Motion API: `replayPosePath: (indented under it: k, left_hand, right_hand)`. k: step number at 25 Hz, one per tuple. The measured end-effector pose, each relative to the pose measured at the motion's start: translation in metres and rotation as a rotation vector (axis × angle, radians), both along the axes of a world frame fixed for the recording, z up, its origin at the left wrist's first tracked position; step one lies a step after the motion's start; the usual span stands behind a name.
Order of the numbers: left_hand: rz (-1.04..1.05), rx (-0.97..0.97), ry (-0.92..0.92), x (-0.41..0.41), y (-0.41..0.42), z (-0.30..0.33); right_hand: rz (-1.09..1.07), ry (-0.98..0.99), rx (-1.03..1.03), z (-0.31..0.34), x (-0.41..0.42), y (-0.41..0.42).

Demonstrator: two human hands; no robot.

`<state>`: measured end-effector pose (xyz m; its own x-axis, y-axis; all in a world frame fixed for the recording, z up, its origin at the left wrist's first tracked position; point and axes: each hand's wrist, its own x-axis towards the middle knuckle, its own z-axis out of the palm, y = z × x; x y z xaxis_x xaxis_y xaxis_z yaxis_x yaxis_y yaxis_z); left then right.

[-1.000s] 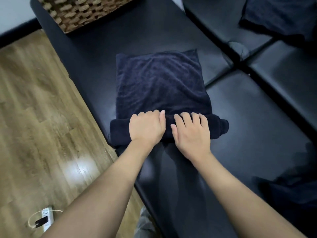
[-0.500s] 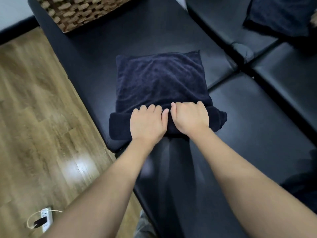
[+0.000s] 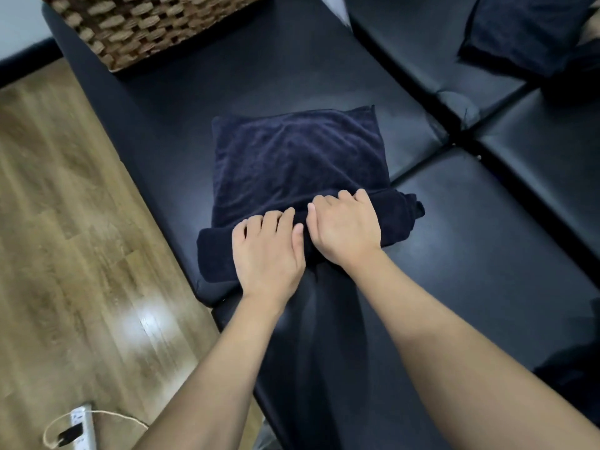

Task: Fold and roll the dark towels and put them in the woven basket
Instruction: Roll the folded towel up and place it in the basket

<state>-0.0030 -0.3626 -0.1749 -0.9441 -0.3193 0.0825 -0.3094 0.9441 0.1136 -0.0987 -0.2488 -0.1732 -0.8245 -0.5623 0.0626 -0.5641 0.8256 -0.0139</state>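
Note:
A folded dark navy towel lies on the black padded bench. Its near edge is rolled into a thick tube that runs from left to right. My left hand presses on the left half of the roll, fingers curled over its top. Touching it on the right, my right hand grips the right half of the roll. The woven basket stands at the far left end of the bench, partly cut off by the top of the frame.
More dark towels lie at the far right on a second black bench. A dark heap sits at the near right edge. Wooden floor runs along the left, with a white power strip and cord.
Both hands have rolled the tube farther away from me, so the roll is thicker and the flat part of the towel shorter. The view has shifted slightly.

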Motion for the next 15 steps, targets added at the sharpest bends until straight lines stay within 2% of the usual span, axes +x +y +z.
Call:
replayPosePath:
  k: [4,6,8,11,13,15]
  left_hand:
    - [-0.023,-0.071,-0.054,-0.026,-0.01,0.002]
    - [-0.025,-0.084,-0.15,-0.053,-0.023,0.009]
    - [-0.033,-0.024,-0.229,-0.073,-0.032,0.01]
    - [0.02,0.083,-0.307,-0.087,-0.039,0.009]
    - [0.041,0.042,-0.251,-0.082,-0.035,0.007]
    - [0.066,-0.002,-0.11,-0.066,-0.027,0.006]
  right_hand:
    - [0.0,-0.271,0.068,0.007,-0.031,-0.015]
    - [-0.07,-0.2,0.048,0.007,-0.032,-0.018]
    - [-0.165,-0.035,-0.038,0.004,-0.012,-0.016]
    - [-0.173,0.105,-0.15,-0.011,0.016,-0.014]
    - [-0.132,0.151,-0.194,-0.012,0.009,-0.014]
    - [-0.071,0.143,-0.167,-0.009,-0.006,-0.016]
